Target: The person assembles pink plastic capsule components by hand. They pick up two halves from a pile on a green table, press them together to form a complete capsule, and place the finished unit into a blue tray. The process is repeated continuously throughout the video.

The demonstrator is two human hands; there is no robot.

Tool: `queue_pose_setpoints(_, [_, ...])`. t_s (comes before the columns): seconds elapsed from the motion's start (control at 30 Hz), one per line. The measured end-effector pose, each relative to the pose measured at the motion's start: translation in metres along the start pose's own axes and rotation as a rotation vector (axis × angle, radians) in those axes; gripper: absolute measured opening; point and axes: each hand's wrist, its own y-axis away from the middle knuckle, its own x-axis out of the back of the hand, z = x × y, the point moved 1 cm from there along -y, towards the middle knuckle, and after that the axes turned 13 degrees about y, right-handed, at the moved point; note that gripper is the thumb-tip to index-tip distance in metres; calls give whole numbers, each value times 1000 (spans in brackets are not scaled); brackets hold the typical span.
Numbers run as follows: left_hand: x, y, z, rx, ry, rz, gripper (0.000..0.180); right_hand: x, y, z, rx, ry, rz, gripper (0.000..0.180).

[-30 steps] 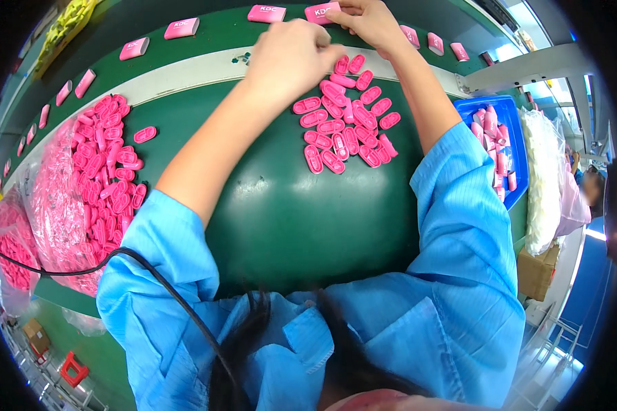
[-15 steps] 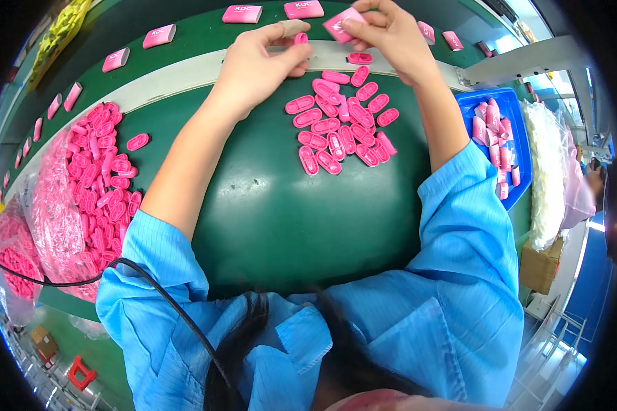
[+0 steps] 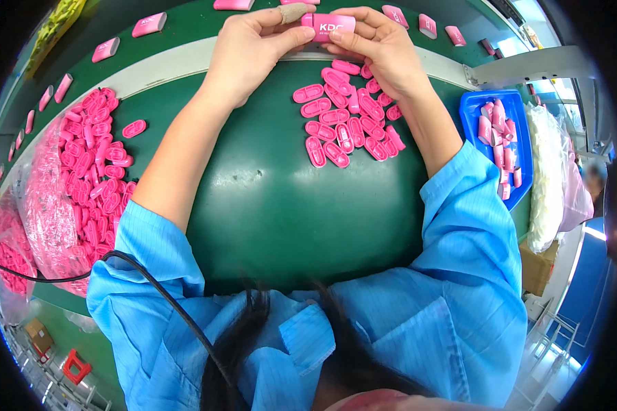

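Note:
Both my hands meet above the pale rail at the far edge of the table. In the fingers of my right hand (image 3: 387,51) is a flat pink casing (image 3: 334,26) with white printing. My left hand (image 3: 253,44), a tan covering on one finger, pinches a small pink end piece (image 3: 308,22) against the casing's left end. Whether the two parts are fully joined I cannot tell. Just nearer than my right hand lies a loose cluster of pink oval pieces (image 3: 333,116), some partly hidden by that hand.
Beyond the rail (image 3: 164,67), pink casings (image 3: 149,25) stand in a row on a green surface. At left, a heap of pink oval pieces (image 3: 92,164) spills from a clear bag (image 3: 48,198). A blue tray (image 3: 468,106) with pink casings stands at right. A black cable (image 3: 164,294) crosses my left sleeve.
My right hand has brought the casing left and turned it level, and it now touches the piece in my left hand. The hands were apart before. The view has shifted slightly.

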Motion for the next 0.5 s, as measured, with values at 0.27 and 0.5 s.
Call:
queue_pose_setpoints(0.27, [-9, 11, 16, -94, -219, 23, 35, 2, 2, -6, 117, 229, 69, 32])
queue_pose_setpoints(0.5, [-8, 8, 12, 31, -20, 10, 36, -6, 7, -19, 103, 96, 36, 26])
